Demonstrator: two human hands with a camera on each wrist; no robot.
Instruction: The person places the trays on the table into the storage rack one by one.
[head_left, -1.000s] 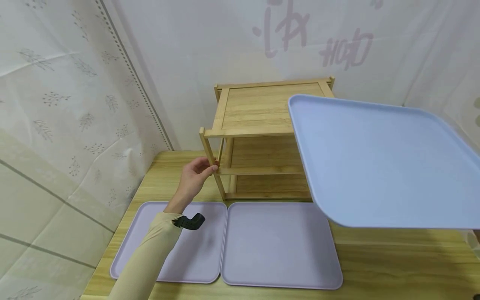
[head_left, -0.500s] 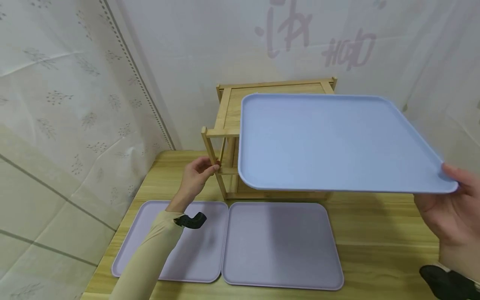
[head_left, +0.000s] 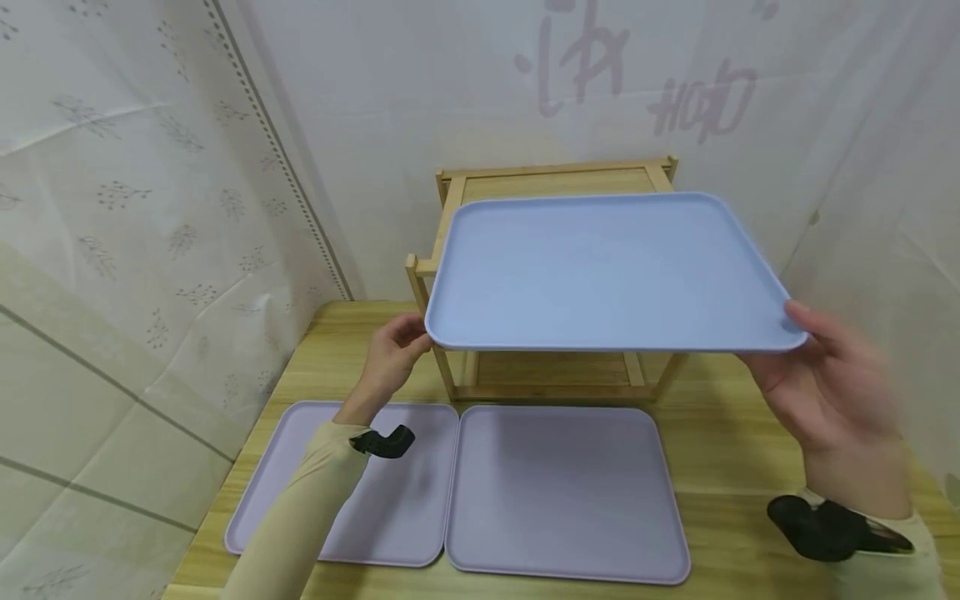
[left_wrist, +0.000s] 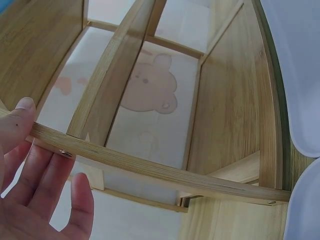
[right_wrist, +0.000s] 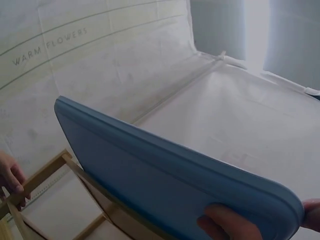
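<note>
A light blue rectangular tray (head_left: 607, 271) hangs in front of the wooden shelf rack (head_left: 551, 392) and hides most of its upper tiers. My right hand (head_left: 836, 392) holds the tray's near right corner, thumb on top and fingers beneath; the right wrist view shows the tray's underside (right_wrist: 150, 165) tilted. On the rack's front left post (left_wrist: 165, 172) is my left hand (head_left: 390, 362), its thumb on one side and fingers on the other. Whether the tray touches the rack cannot be told.
Two lilac trays lie side by side on the wooden table (head_left: 712, 533) before the rack: a right one (head_left: 566, 492) and a left one (head_left: 408, 492), partly under my left forearm. Patterned cloth (head_left: 180, 208) hangs at the left and behind.
The blue tray has moved left and somewhat down, from the right side to in front of the rack. My right hand has come into view with it. My left hand stays on the post.
</note>
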